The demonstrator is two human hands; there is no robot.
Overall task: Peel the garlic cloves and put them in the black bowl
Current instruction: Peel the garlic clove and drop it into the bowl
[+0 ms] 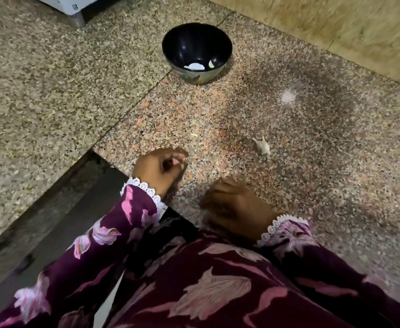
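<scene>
The black bowl (170, 47) stands on the granite counter at the far middle, with a pale peeled garlic clove (195, 66) and a smaller pale piece (211, 64) at its bottom. A small garlic piece with papery skin (262, 147) lies on the counter to the right of my hands. My left hand (158, 168) hovers near the counter's front edge, its fingers curled with a small pale bit pinched at the fingertips. My right hand (235, 205) is blurred and curled with its back to the camera, so whatever is inside it is hidden.
The speckled granite counter (312, 162) runs to a tan wall (336, 22) at the back right. A white appliance corner (68, 5) sits at the far left. A dark gap (59, 209) drops off by the counter's front edge on the left.
</scene>
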